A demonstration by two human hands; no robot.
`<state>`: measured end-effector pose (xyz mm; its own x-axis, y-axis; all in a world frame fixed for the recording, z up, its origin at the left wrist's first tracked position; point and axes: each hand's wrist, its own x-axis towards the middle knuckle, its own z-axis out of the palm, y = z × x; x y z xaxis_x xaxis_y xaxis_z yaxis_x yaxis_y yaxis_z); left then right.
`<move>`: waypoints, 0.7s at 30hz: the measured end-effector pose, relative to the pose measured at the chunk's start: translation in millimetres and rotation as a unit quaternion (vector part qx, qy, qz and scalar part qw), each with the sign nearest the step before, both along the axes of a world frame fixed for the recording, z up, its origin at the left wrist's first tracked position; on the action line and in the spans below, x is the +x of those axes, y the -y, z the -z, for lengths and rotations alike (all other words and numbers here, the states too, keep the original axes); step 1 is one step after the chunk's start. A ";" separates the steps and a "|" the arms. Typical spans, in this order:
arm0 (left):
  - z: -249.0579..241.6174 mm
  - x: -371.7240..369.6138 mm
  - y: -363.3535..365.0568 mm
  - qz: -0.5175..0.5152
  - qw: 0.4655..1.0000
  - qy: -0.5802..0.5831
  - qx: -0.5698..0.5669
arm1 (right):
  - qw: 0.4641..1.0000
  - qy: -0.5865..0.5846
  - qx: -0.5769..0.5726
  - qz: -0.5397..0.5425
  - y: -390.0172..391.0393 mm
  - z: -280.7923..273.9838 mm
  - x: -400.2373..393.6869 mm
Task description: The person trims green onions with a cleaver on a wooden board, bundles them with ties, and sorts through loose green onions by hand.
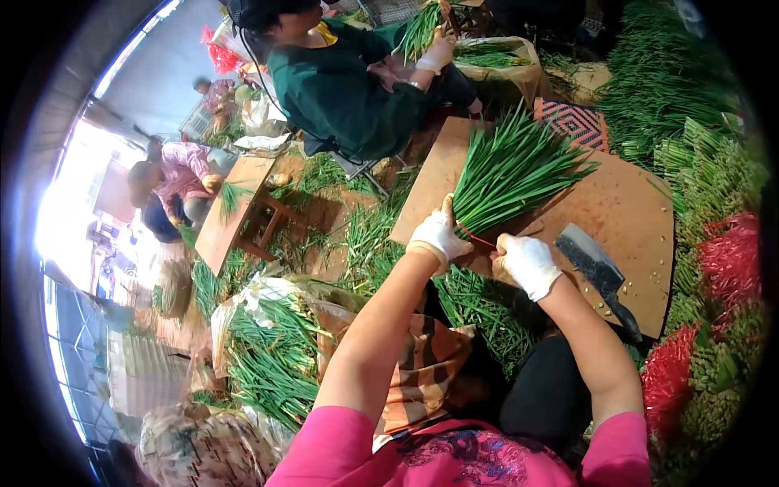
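Observation:
A bundle of long green chives (515, 174) lies on a wooden board (641, 219) in front of me, its leaves fanning toward the far side. My left hand (438, 234), in a white glove, is closed around the near end of the bundle. A thin red tie (477, 237) runs from the bundle to my right hand (527, 265). That hand, also gloved, is closed with the tie pinched in its fingers. On the board to the right of my right hand rests a broad cleaver (591, 264) with a dark blade and handle.
A large heap of chives (665, 81) and cut bundles (706, 170) line the right side, with red ties (669, 373) on them. A bag of chives (272, 357) stands at my left. Across from me a person (349, 89) holds chives; other people work farther back.

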<state>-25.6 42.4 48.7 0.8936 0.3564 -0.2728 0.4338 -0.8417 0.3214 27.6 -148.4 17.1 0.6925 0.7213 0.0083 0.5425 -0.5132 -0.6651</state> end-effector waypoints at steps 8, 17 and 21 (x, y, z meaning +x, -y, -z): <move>-10.3 2.1 -6.9 -0.011 0.996 -0.002 -0.093 | 0.767 -0.483 0.393 0.153 4.1 25.8 39.1; 4.2 4.7 4.5 -0.023 1.000 0.002 -0.007 | 0.641 -0.529 0.554 0.051 -48.6 -10.1 26.2; 8.3 3.7 -6.1 -0.012 0.998 0.025 -0.051 | 0.765 -0.541 0.347 0.052 -50.8 -38.5 10.1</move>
<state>-21.9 48.5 40.5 0.8986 0.3504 -0.2640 0.4347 -0.7929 0.4271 37.7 -97.6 55.5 0.6188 0.7431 -0.2548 -0.5366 0.1630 -0.8279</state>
